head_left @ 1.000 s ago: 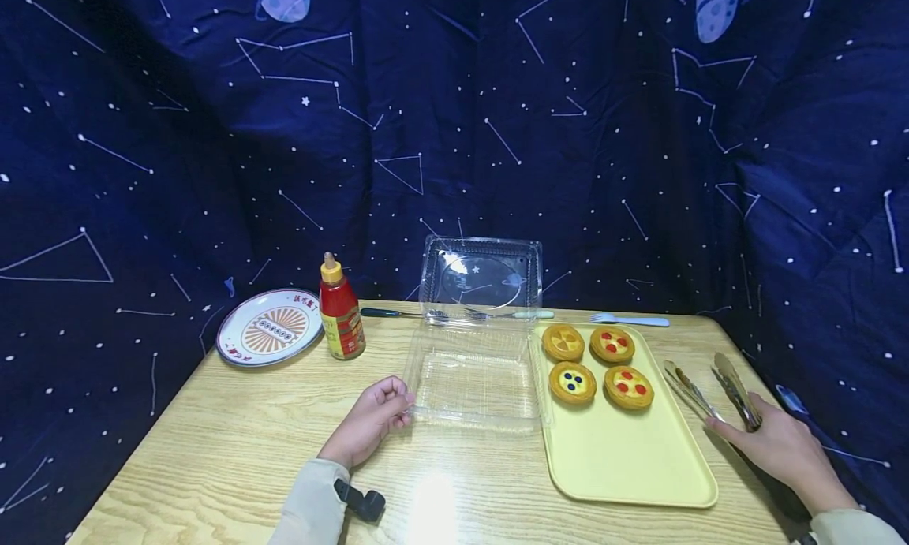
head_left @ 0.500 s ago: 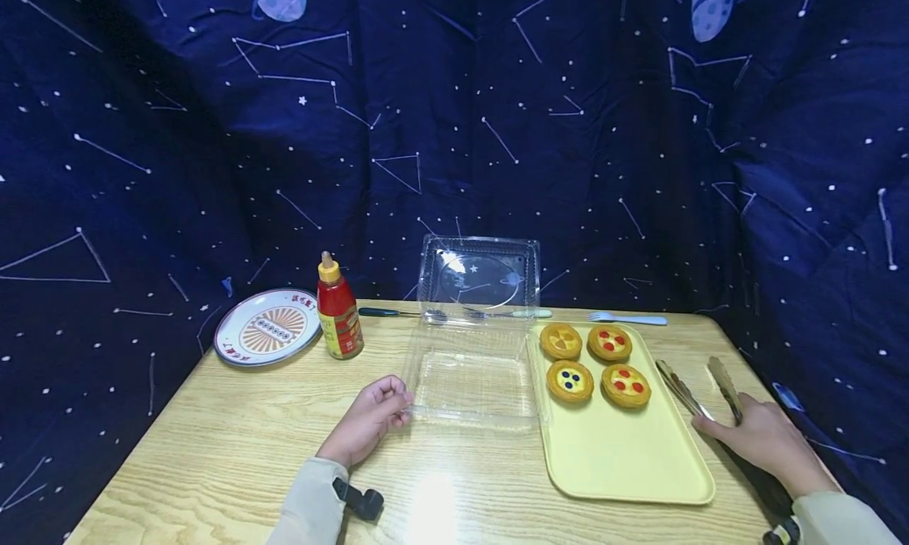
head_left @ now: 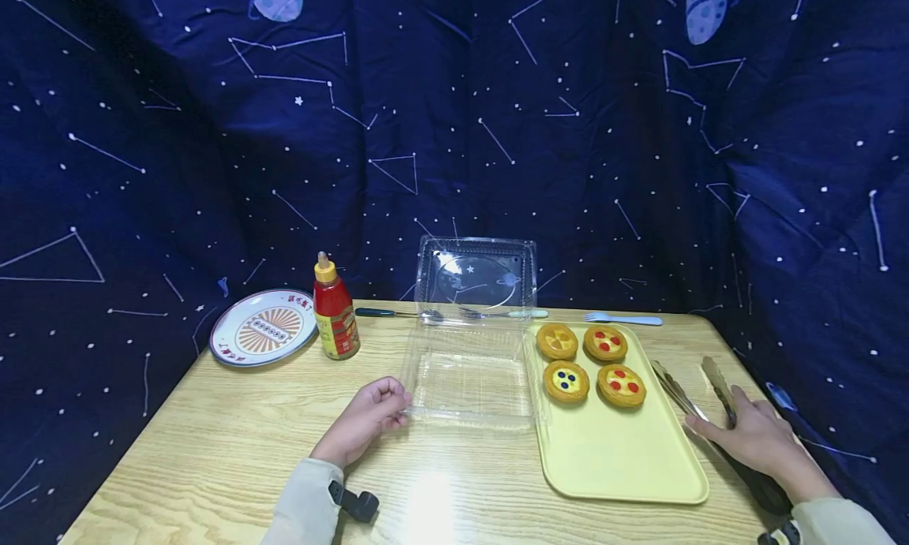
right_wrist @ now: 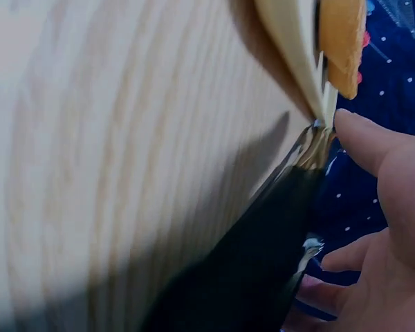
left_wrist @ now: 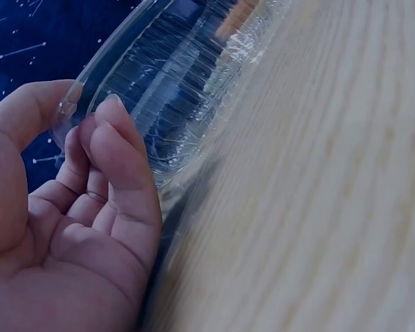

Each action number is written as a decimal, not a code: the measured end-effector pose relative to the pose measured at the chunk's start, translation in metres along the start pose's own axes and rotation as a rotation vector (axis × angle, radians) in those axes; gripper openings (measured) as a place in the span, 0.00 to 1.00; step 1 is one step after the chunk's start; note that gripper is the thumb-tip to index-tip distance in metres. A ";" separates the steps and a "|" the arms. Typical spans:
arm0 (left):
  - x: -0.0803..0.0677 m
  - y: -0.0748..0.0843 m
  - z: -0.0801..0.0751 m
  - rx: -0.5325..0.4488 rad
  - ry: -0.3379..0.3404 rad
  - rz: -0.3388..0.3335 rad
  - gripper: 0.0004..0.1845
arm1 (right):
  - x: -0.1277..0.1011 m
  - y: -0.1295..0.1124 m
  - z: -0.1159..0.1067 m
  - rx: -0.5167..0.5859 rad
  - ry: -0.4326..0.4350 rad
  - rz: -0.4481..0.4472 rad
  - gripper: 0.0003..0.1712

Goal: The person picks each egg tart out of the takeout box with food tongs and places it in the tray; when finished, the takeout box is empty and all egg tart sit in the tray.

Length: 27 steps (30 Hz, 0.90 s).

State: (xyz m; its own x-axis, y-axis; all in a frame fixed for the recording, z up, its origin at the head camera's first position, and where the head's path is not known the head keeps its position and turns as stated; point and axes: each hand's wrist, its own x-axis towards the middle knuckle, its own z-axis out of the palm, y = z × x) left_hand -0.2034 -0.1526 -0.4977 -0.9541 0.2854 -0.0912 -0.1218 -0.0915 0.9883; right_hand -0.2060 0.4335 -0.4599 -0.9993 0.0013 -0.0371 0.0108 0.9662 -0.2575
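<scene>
The near left corner of the clear plastic container (head_left: 470, 378) is pinched by the left hand (head_left: 362, 419), with the thumb on one side of the rim and the curled fingers (left_wrist: 117, 149) on the other. The container lies open on the wooden table (head_left: 213, 450), just beside the yellow tray (head_left: 618, 458), on which four tarts (head_left: 592, 363) are placed. The tongs (head_left: 703, 395) are lying at the right of the tray, and their handle is covered by the right hand (head_left: 753, 438); it cannot be told whether the fingers are closed around it.
</scene>
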 end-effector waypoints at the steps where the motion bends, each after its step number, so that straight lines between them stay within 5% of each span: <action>1: 0.000 0.001 0.000 0.006 0.004 -0.005 0.06 | -0.002 -0.003 0.000 0.010 0.004 0.010 0.65; 7: -0.005 0.003 -0.001 0.054 0.005 -0.025 0.10 | -0.015 -0.025 -0.002 0.097 0.086 0.076 0.61; 19: -0.020 0.002 -0.004 0.134 -0.043 -0.060 0.16 | -0.030 -0.066 0.005 0.178 0.220 -0.032 0.50; 27: -0.034 0.010 -0.004 0.303 0.008 -0.046 0.22 | -0.035 -0.104 0.012 0.384 0.417 -0.342 0.33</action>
